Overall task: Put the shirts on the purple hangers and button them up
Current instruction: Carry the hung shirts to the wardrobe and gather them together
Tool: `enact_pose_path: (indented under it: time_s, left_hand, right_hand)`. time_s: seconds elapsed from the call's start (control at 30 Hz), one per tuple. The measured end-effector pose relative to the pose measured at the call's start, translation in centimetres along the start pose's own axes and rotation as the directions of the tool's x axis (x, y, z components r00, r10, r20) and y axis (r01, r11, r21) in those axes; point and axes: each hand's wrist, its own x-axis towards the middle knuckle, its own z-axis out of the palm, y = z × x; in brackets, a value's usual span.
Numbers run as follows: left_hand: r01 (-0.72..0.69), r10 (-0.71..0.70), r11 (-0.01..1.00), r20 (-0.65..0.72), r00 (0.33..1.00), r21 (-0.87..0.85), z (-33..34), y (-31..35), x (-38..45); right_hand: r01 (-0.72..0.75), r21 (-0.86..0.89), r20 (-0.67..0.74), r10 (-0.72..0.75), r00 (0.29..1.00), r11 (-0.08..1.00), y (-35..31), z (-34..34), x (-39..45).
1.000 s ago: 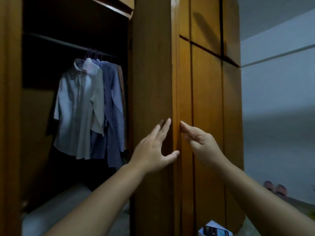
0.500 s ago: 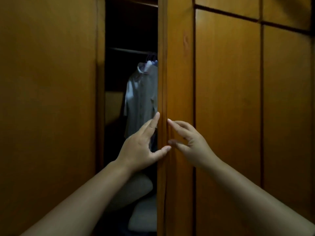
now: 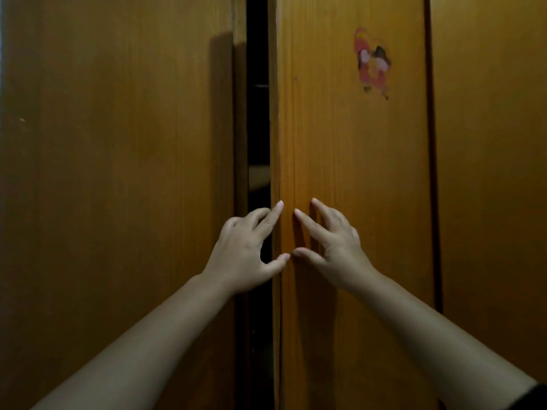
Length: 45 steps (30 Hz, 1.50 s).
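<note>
Head view: left hand (image 3: 245, 253) and right hand (image 3: 331, 244), fingers spread, press orange-brown wooden wardrobe door (image 3: 349, 161); narrow dark gap (image 3: 257, 113) left. Shirts not visible, probably inside. Push evenly, fingertips clear of edge.

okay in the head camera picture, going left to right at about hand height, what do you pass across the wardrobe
Left wardrobe door → dark gap → left hand, fingertips on the edge of the middle door → right hand, flat on the middle door → dark groove → right panel.
</note>
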Motion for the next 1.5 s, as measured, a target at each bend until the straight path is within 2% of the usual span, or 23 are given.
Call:
enact_pose_path:
  time_s: [0.17,0.37,0.67,1.07,1.5]
  left_hand:
    - [0.059,-0.063,0.988,0.022,0.998,0.145,2.4,-3.7,0.9]
    - [0.116,-0.118,0.962,-0.005,0.993,0.249,5.6,-7.0,2.5]
    - [0.160,-0.247,0.903,0.175,0.953,0.398,9.4,-9.3,6.2]
    - [0.111,-0.260,0.889,0.289,0.921,0.445,13.0,-11.8,6.5]
    - [0.113,-0.280,0.877,0.305,0.910,0.466,14.6,-12.7,6.8]
  right_hand:
    - [-0.033,-0.071,0.026,0.035,0.999,0.997,1.3,3.5,3.5]
    - [-0.060,-0.177,-0.009,0.060,0.998,0.982,2.7,6.9,7.2]
    - [-0.102,-0.257,0.017,0.110,0.994,0.961,6.3,10.4,11.2]
    - [-0.060,-0.303,0.039,0.075,0.996,0.951,8.7,13.4,11.7]
    - [-0.068,-0.291,0.046,0.085,0.995,0.954,9.7,14.3,12.4]
